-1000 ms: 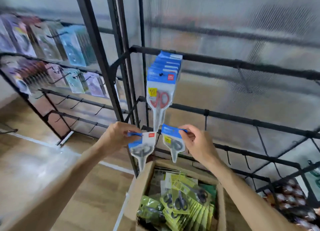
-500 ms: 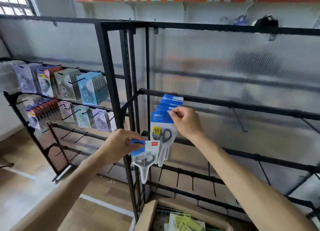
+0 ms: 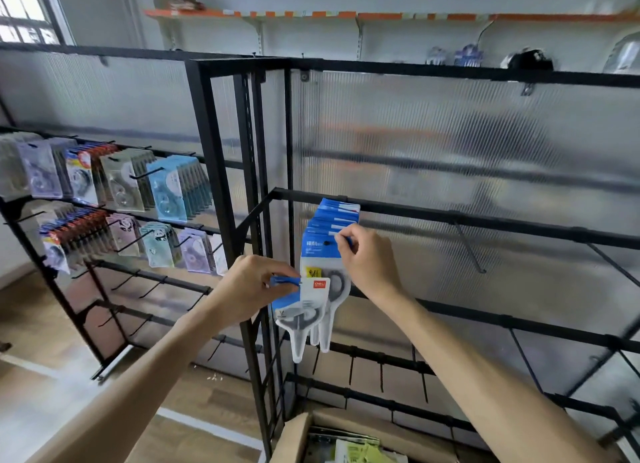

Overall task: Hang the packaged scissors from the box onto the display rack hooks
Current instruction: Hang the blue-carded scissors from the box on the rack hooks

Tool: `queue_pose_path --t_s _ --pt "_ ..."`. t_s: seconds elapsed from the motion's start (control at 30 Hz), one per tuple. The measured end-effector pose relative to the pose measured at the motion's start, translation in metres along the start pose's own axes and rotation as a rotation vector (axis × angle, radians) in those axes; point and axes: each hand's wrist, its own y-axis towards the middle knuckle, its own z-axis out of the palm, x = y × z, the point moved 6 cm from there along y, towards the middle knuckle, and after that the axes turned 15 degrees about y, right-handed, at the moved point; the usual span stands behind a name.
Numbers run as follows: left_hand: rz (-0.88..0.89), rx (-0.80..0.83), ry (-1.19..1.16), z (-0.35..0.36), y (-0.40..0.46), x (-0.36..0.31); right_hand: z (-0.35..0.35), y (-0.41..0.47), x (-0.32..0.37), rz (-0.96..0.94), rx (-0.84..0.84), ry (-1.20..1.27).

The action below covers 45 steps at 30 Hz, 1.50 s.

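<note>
A row of blue-topped scissors packs hangs from one hook of the black display rack. My right hand pinches the top of the front scissors pack, whose hole sits at the hook tip. Just below and to the left, my left hand pinches the blue top of a second scissors pack, which hangs free in front of the row. The cardboard box stands at the bottom with green and white packs inside.
A second black rack at the left carries many packs of tape and correction rollers. Bare hooks stick out of the rails to the right and below. A ribbed translucent panel backs the rack. The floor is wood.
The view has tilted up from the box to the rack. My right hand rose from the box to the hook with its pack. My left hand followed upward with the other pack.
</note>
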Motion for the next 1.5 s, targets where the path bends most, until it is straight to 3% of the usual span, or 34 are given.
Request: queue_pose_path --t_s 0.27,0.47,0.83,1.17,1.5 --pt "0.029 -0.006 0.005 -0.007 0.0 -0.01 -0.023 -0.026 0.018 -0.146 0.032 -0.227" --pt "0.056 -0.011 0.051 -0.008 0.004 -0.011 -0.024 -0.053 0.048 -0.196 0.313 0.092" --pt "0.051 -0.051 0.059 -0.005 0.01 -0.011 -0.011 -0.04 0.047 -0.168 0.289 0.057" --pt "0.074 -0.007 0.178 -0.005 0.004 -0.003 -0.012 0.006 0.012 0.106 0.201 0.026" --pt "0.109 0.008 0.229 0.008 0.006 0.0 -0.005 0.015 0.01 0.082 0.173 -0.103"
